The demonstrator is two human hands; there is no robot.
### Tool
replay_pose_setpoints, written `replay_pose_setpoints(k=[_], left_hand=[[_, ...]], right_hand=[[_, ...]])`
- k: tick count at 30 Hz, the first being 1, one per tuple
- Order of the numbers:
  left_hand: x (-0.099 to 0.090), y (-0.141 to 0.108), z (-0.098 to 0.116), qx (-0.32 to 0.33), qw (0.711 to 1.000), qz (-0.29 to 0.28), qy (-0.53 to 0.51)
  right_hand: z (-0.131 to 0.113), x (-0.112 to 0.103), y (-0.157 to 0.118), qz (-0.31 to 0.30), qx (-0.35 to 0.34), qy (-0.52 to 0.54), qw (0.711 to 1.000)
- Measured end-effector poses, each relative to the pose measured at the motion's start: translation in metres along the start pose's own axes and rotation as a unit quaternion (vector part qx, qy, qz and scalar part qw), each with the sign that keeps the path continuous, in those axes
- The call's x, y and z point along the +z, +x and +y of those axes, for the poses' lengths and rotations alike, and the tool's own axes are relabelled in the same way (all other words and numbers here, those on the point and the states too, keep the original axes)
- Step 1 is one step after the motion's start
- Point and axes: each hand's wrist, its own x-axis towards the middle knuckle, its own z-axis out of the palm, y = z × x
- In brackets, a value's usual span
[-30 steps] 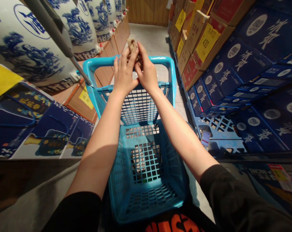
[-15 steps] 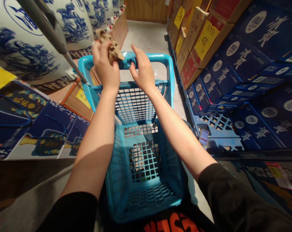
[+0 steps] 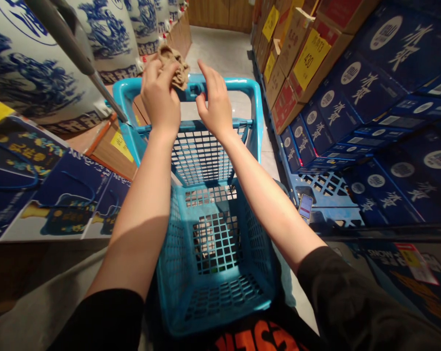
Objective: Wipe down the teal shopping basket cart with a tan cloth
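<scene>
A blue plastic shopping basket cart [image 3: 178,185] stands in front of me, its mesh inside holding nothing that I can make out. My left hand [image 3: 160,102] is at the left part of its far handle [image 3: 244,86], fingers closed on a crumpled beige cloth [image 3: 175,68]. The cloth bunches up above the handle and hides part of it. Just right of the handle's middle, my right hand [image 3: 216,102] is open, its fingers stretched forward and thumb apart. Whether the right palm touches the handle I cannot tell.
Large blue-and-white jars [image 3: 108,34] line the left, with a grey pole [image 3: 67,36] before them and printed gift bags [image 3: 63,195] below. Stacked blue boxes [image 3: 337,112] and cardboard cartons [image 3: 289,63] flank the right. A phone [image 3: 305,206] lies by a blue pallet [image 3: 337,214].
The cloth has shifted right and slightly down towards the handle's middle, with my left fingers turning along with it. My right hand has barely moved.
</scene>
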Motion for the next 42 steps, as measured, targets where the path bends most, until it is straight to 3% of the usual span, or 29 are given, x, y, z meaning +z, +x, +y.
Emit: replay_pose_setpoints(k=[2,4,8,11,14,18,20,24,26,28,32,35,39,42], left_hand=[[-0.002,0.002,-0.004,-0.026,1.0,0.015,0.009],[0.001,0.002,0.001,-0.021,1.0,-0.008,0.016],[0.007,-0.005,0.03,0.056,0.996,-0.073,0.004],[0.003,-0.007,0.046,0.03,0.996,-0.086,0.006],[-0.007,-0.003,0.036,0.007,0.998,-0.064,0.025],[-0.011,0.008,0.0,-0.051,0.999,-0.013,-0.001],[-0.007,0.009,-0.006,-0.01,0.999,0.004,-0.049],[0.003,-0.001,0.02,0.075,0.995,-0.049,-0.05],[0.001,-0.004,0.032,0.084,0.994,-0.057,-0.032],[-0.005,-0.002,0.031,0.052,0.997,-0.053,-0.002],[-0.015,0.01,-0.002,-0.065,0.997,-0.023,0.021],[-0.009,0.01,-0.008,-0.028,0.999,0.007,-0.021],[0.003,-0.003,0.021,0.091,0.994,-0.047,-0.039],[0.003,-0.006,0.027,0.068,0.997,-0.045,-0.017]], right_hand=[[0.0,0.002,-0.001,-0.014,0.001,-0.003,1.0],[0.0,0.004,-0.001,-0.029,0.003,-0.01,1.0],[-0.006,-0.001,0.001,-0.038,0.014,-0.052,0.998],[-0.014,-0.011,0.002,-0.046,0.021,-0.092,0.994],[-0.017,-0.014,0.004,-0.074,0.024,-0.132,0.988],[-0.008,-0.006,0.008,-0.063,0.058,-0.143,0.986],[-0.002,0.0,0.008,-0.028,0.061,-0.124,0.99],[0.002,0.006,0.007,0.026,0.058,-0.042,0.997],[0.001,0.005,0.007,0.038,0.07,-0.018,0.997],[-0.001,0.002,0.007,0.037,0.084,-0.019,0.996],[-0.004,-0.005,0.007,-0.002,0.099,-0.062,0.993],[-0.003,-0.007,0.007,-0.021,0.08,-0.081,0.993],[-0.002,-0.006,0.006,-0.038,0.053,-0.118,0.991],[-0.002,-0.009,0.006,-0.053,0.055,-0.127,0.989]])
